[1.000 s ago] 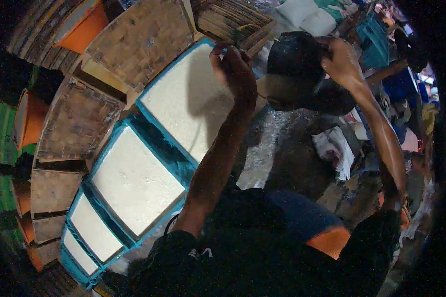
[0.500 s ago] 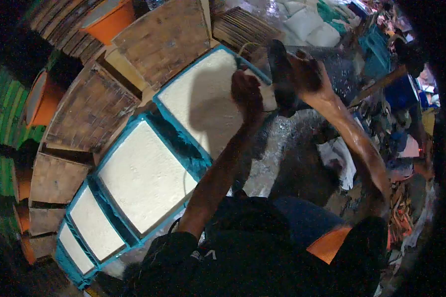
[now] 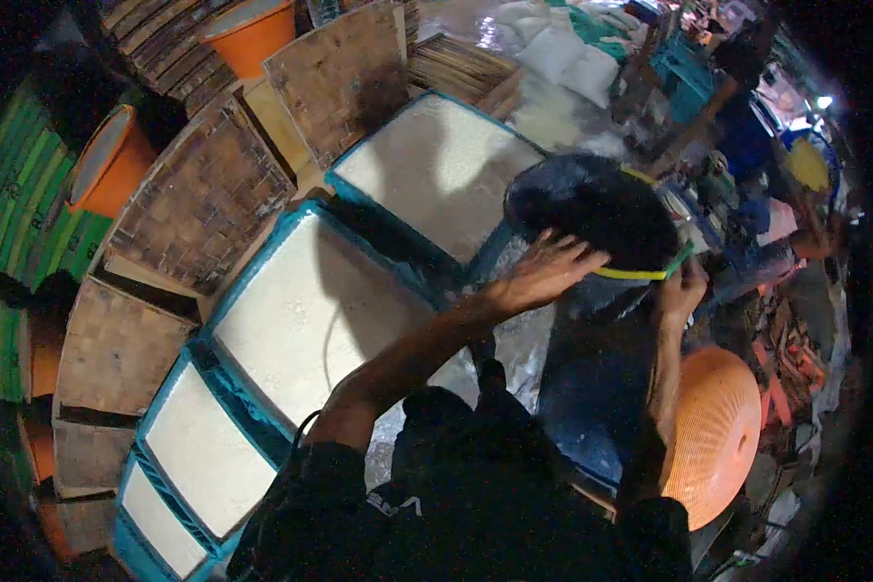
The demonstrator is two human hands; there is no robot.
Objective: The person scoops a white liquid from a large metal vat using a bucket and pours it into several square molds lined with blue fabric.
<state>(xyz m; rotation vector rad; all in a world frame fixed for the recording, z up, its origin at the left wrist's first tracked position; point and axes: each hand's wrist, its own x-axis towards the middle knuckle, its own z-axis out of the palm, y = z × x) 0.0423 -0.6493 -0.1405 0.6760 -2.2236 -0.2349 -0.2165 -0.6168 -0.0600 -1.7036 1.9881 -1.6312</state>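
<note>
A round dark mesh sieve or net with a yellow-green rim (image 3: 633,274) is held in front of me, over dark floor. My left hand (image 3: 548,272) lies at its near left edge, fingers spread and touching the rim. At the near right edge, my right hand (image 3: 686,286) has its fingers closed around the rim near a green piece. Left of the hands, blue-edged trays hold a white, smooth mass; the nearest large one (image 3: 291,310) and the one behind it (image 3: 427,160) lie partly in shadow.
Woven panels (image 3: 199,199) stand along the trays' far side. Orange tubs (image 3: 116,160) and green slatted stacks (image 3: 15,184) are at the left. An orange ribbed basket (image 3: 718,436) is by my right arm. Another person's arm (image 3: 703,116) shows at upper right, near white sacks (image 3: 587,73).
The dark round object, earlier seen nearly edge-on, now faces up and has moved right and nearer. Both hands have moved right and down. The orange basket now shows much more.
</note>
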